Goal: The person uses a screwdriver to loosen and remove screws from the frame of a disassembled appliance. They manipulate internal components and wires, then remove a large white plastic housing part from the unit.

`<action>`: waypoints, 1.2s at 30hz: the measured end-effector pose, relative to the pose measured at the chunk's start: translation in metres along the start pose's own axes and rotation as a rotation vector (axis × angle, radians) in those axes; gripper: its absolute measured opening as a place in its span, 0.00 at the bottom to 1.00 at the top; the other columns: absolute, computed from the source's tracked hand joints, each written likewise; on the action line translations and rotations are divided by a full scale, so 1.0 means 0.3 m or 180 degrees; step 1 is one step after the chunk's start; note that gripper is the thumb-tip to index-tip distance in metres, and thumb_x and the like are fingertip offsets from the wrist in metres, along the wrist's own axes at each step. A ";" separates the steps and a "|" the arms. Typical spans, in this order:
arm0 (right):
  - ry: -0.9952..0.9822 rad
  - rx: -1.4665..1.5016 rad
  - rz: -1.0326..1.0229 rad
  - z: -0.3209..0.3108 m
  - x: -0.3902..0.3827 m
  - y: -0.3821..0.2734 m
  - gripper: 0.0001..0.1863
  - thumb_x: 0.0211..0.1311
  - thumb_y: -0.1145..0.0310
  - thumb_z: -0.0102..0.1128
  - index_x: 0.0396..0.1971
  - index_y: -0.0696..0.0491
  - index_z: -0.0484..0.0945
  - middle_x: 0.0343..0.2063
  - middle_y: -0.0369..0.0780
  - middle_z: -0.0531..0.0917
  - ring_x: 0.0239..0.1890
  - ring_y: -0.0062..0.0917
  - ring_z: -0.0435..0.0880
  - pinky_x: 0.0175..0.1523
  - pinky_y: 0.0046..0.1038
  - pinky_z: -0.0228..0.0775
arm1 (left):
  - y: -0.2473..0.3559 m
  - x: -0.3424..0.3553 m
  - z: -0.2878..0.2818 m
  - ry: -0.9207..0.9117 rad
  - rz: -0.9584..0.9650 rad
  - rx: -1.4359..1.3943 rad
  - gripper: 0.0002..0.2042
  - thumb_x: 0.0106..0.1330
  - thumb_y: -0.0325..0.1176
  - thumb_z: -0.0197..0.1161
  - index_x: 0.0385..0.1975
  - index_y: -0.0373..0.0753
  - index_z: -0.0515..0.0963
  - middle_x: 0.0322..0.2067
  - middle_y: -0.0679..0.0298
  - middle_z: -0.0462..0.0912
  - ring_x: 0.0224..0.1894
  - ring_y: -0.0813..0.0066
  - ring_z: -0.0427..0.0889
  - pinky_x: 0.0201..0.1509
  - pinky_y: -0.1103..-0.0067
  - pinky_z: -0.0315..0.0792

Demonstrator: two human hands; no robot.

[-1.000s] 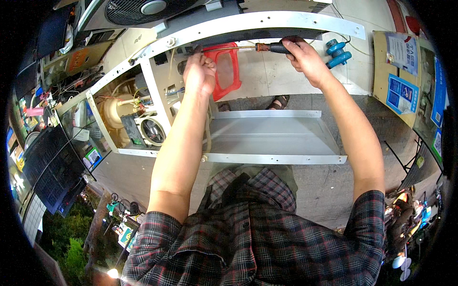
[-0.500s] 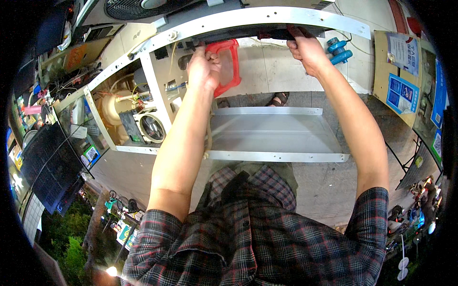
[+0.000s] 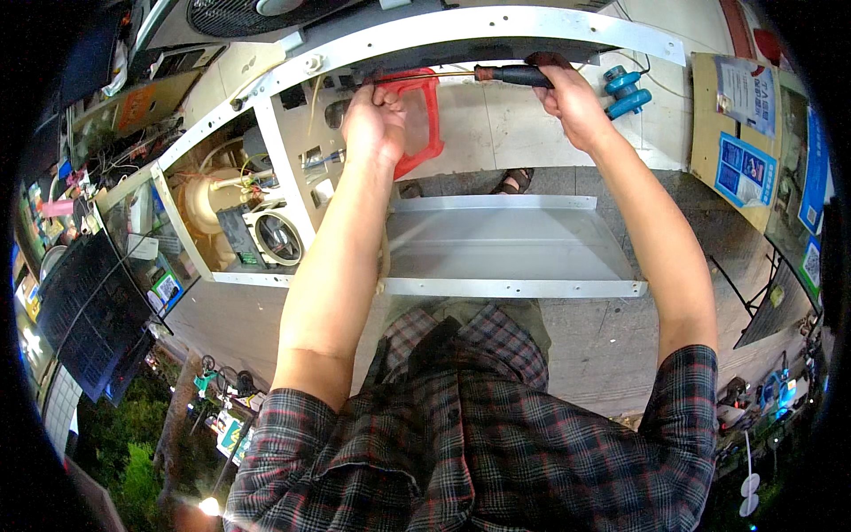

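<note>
My right hand (image 3: pixel 576 108) grips the black handle of a long screwdriver (image 3: pixel 512 75). The shaft runs left, nearly level, below the white perforated metal rail (image 3: pixel 443 29) of an opened machine casing. My left hand (image 3: pixel 374 129) is closed at the shaft's far end, beside the inner panel. Whether its fingers hold the shaft or some small part is hidden. Left of that hand, the casing exposes wires, a cream-coloured round part (image 3: pixel 202 204) and a small fan (image 3: pixel 278 238).
A red plastic frame (image 3: pixel 432 124) lies right of my left hand. A teal corded tool (image 3: pixel 626 91) rests on the tiles beyond my right hand. The casing's grey metal tray (image 3: pixel 505 244) spans the space before me. Cardboard with blue sheets (image 3: pixel 743 173) stands at right.
The screwdriver's handle and shaft have come into clear sight below the rail. My right hand has shifted slightly right and down; my left hand stays at nearly the same spot.
</note>
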State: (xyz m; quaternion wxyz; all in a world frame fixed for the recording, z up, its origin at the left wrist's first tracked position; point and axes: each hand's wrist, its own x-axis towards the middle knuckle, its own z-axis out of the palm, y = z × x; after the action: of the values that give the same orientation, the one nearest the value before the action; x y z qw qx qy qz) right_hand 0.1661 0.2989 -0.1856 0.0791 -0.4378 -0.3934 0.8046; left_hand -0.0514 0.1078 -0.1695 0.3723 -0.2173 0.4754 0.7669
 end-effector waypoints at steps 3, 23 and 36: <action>0.0125 0.0519 -0.0088 0.053 -0.021 -0.024 0.16 0.75 0.53 0.48 0.32 0.49 0.70 0.18 0.28 0.64 0.17 0.13 0.55 0.24 0.20 0.47 | 0.010 0.011 -0.009 0.0178 -0.0130 0.0016 0.05 0.77 0.32 0.49 0.37 0.40 0.69 0.28 0.67 0.69 0.26 0.76 0.66 0.29 0.79 0.63; -0.0361 -0.0308 0.0163 -0.030 0.037 -0.015 0.17 0.77 0.54 0.44 0.28 0.49 0.67 0.21 0.30 0.66 0.22 0.17 0.59 0.29 0.23 0.51 | 0.061 0.001 -0.013 0.0084 -0.0401 -0.1812 0.09 0.78 0.37 0.41 0.34 0.42 0.63 0.24 0.67 0.62 0.27 0.75 0.63 0.34 0.76 0.61; -0.0086 0.0489 -0.0309 0.012 0.058 0.039 0.18 0.76 0.53 0.45 0.26 0.48 0.67 0.18 0.30 0.67 0.19 0.15 0.58 0.26 0.22 0.47 | 0.065 -0.003 0.002 0.0169 -0.0338 -0.1794 0.09 0.78 0.36 0.41 0.34 0.42 0.63 0.24 0.69 0.62 0.27 0.76 0.64 0.33 0.77 0.61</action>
State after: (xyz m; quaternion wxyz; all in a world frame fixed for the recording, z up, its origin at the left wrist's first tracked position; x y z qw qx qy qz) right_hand 0.1553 0.2971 -0.2038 0.1461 -0.4000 -0.3523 0.8334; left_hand -0.0659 0.1027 -0.1575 0.3243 -0.3567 0.2410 0.8423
